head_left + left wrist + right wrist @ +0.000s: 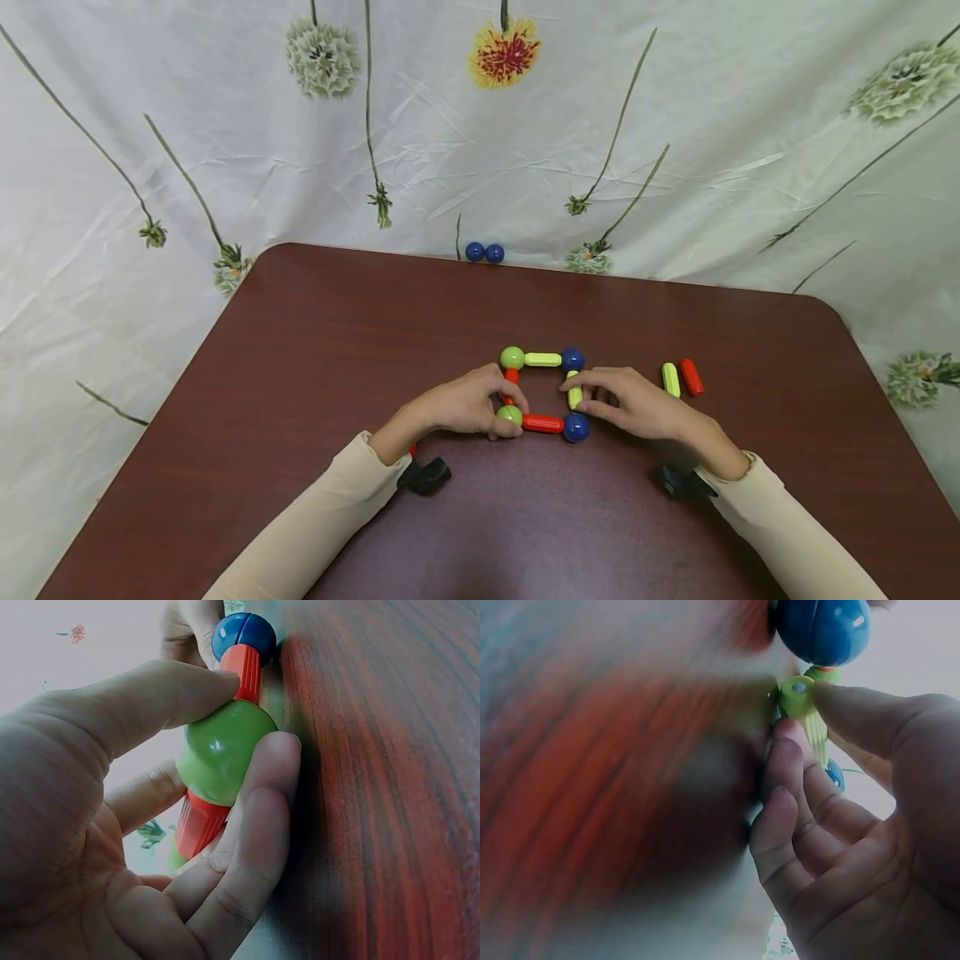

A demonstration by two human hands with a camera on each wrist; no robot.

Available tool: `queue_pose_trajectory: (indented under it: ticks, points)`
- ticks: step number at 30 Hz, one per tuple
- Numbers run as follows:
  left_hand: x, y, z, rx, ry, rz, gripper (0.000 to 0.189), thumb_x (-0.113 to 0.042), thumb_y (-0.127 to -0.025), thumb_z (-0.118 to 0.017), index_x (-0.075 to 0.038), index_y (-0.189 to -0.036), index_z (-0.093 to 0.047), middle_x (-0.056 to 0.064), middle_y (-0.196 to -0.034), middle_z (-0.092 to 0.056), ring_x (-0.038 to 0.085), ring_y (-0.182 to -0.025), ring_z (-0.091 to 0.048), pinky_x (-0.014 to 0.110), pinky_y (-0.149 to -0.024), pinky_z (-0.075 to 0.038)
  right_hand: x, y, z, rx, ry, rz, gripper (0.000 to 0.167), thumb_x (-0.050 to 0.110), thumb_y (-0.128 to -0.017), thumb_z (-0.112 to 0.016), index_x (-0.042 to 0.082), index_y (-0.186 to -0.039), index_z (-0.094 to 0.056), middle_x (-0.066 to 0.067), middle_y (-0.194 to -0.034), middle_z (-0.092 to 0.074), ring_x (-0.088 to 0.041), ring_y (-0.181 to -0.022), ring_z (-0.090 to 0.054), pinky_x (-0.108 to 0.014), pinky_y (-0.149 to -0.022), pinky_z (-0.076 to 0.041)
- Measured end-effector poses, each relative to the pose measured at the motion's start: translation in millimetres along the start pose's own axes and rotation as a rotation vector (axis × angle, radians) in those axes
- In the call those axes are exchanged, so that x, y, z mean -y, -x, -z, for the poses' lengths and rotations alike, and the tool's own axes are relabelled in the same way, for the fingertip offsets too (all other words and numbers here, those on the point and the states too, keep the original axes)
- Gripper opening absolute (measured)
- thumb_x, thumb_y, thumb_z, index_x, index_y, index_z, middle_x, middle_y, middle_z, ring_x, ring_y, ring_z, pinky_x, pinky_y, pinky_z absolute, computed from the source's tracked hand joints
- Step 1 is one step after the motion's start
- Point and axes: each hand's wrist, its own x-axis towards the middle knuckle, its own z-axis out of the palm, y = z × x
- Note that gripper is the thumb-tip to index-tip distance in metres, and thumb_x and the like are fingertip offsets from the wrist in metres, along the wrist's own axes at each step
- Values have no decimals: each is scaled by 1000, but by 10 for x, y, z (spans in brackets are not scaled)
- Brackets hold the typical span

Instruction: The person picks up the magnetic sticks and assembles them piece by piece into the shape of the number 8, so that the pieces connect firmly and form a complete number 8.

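Note:
Balls and rods lie in a four-sided frame on the table. My left hand (474, 402) grips the near green ball (223, 754), thumb and fingers around it. From that ball one red rod (542, 423) runs to the near blue ball (576, 427), and another red rod (512, 386) leads to the far green ball (512, 358). My right hand (633, 404) pinches a yellow-green rod (810, 724); its bare end shows apart from the near blue ball. A second yellow-green rod (543, 360) joins the far green ball to the far blue ball (572, 359).
Right of the frame lie a loose yellow-green rod (671, 380) and a loose red rod (692, 377). Two blue balls (484, 252) sit at the table's far edge, before a flowered cloth (450, 125). Something red (412, 450) peeks out by my left wrist.

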Motion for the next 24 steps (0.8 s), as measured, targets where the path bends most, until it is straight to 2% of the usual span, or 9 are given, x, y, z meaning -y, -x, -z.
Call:
queue_pose_trajectory:
  ticks: [2,6,9,12,15,20,24]
  points:
    - [-3,-1,0,-2,4,5,18,-21,-85,-80,-17,-102,-75,6,-105,-51,16,-94,-48,24,-73,-45,-3,-12,3,16,5,-4,31,11,-96,-68,8,-126,-65,5,-91,-61,-6,-79,-55,-24,-69,-49]
    - [-1,2,-2,0,20,9,18,-20,-85,-80,-16,-102,-75,8,-106,-51,13,-80,-55,23,-71,-46,8,-26,8,23,12,-7,27,12,-96,-67,8,-123,-65,5,-91,-60,-6,-80,-54,-24,-69,-48]
    - [3,7,-3,3,29,6,18,-20,-85,-80,-15,-102,-75,9,-107,-50,11,-70,-59,23,-72,-47,17,-29,3,15,16,-21,23,13,-99,-62,10,-122,-65,5,-97,-64,-8,-84,-56,-26,-74,-49]
    - [1,9,-3,3,26,0,19,-20,-85,-80,-15,-102,-75,9,-107,-50,10,-76,-58,23,-74,-46,24,-32,-8,8,19,-41,21,14,-102,-58,11,-122,-65,3,-109,-67,-11,-96,-61,-32,-86,-52]
    - [4,9,-3,4,26,-6,19,-20,-85,-80,-15,-103,-75,9,-107,-50,10,-75,-58,23,-75,-46,29,-34,-17,4,11,-56,21,14,-103,-56,12,-122,-66,2,-117,-68,-14,-106,-63,-37,-93,-52]
    - [14,3,-4,17,48,-33,19,-17,-86,-79,-11,-103,-74,10,-106,-52,11,-60,-65,22,-72,-50,43,-30,-15,0,5,-54,21,11,-101,-58,11,-121,-66,4,-108,-67,-11,-93,-59,-29,-84,-51]
    - [16,2,-6,8,37,-20,19,-19,-86,-80,-13,-103,-75,10,-107,-52,9,-63,-63,22,-73,-49,53,-27,-11,-3,2,-43,20,10,-101,-59,11,-120,-66,5,-100,-65,-8,-86,-56,-26,-76,-49]
